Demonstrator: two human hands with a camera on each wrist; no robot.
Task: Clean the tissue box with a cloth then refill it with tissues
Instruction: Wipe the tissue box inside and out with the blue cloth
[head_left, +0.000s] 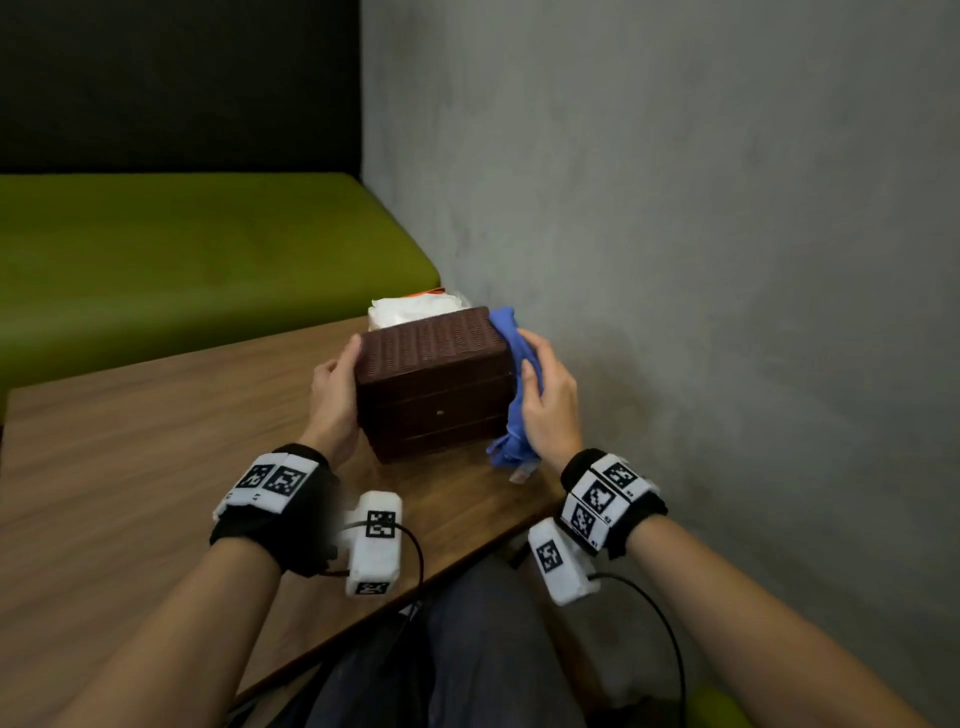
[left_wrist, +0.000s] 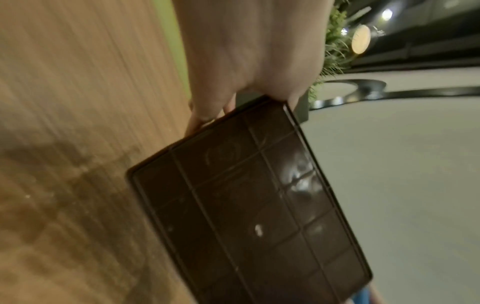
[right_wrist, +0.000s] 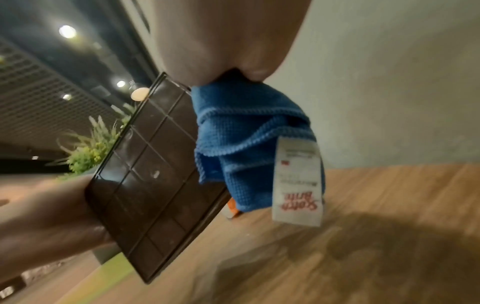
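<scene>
A dark brown tissue box is tipped so that its ribbed underside faces me, lifted off the wooden table. My left hand grips its left end, fingers curled round the far edge. My right hand holds a bunched blue cloth against the box's right end. In the right wrist view the cloth hangs beside the box with a white label dangling. A white pack of tissues lies on the table just behind the box.
A grey wall stands close on the right. A green bench seat runs behind the table. The table's near edge cuts diagonally above my lap. A green plant shows in the wrist views.
</scene>
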